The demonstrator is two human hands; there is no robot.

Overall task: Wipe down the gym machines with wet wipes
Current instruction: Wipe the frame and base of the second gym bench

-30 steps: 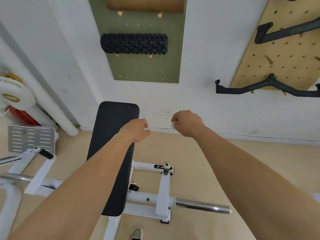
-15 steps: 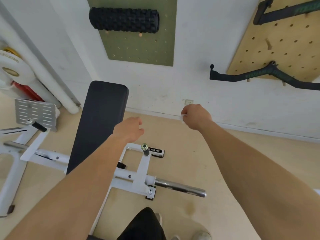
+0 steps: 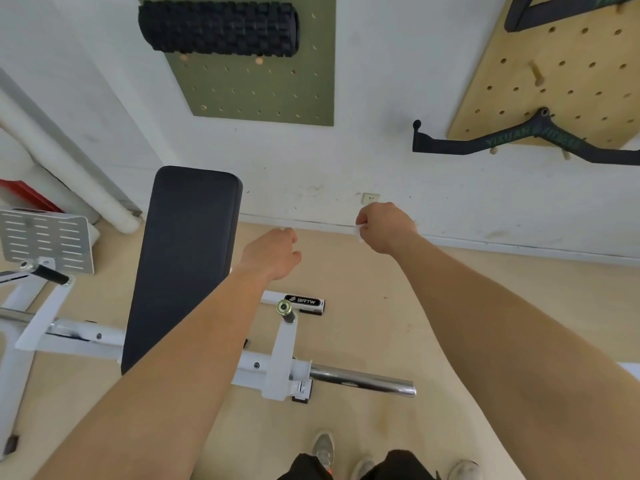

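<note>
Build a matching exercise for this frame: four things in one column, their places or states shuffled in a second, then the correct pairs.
Things:
1. foam roller
2. black pad
3. chrome bar
4. right hand

Places or states:
A. sticks out of the white frame's end
B. closed, a bit of white showing
C. hangs on the green pegboard
D. lies along the white frame, under the left forearm

Pairs: 1-C, 2-D, 3-A, 4-B

bench pad (image 3: 187, 258) stands left of both hands, foam roller (image 3: 218, 27) on the wall behind it.
</note>
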